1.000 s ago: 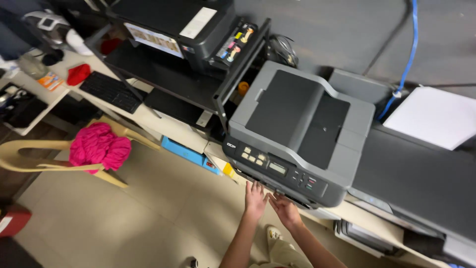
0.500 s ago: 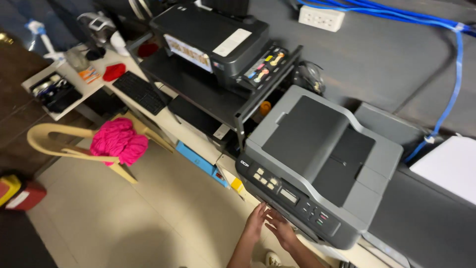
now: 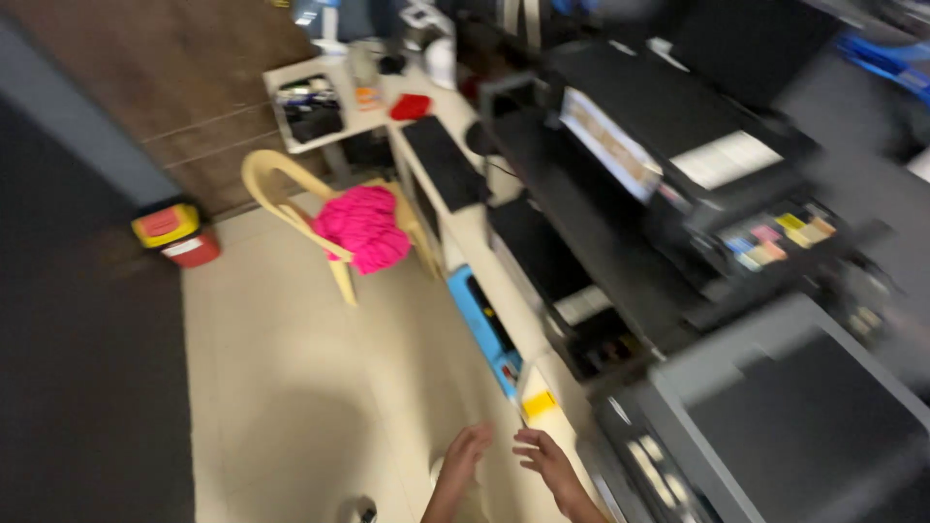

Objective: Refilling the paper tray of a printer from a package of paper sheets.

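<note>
Dim indoor light, heavy motion blur

Bottom centre of the frame: left hand (image 3: pixel 467 452) and right hand (image 3: pixel 542 458), both empty, fingers loosely spread, forearms entering from below.

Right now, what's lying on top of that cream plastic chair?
A bright pink bundle, likely cloth, lies on the seat of the cream plastic chair. It covers most of the seat, so anything under it is hidden. The blur hides finer detail.
</note>
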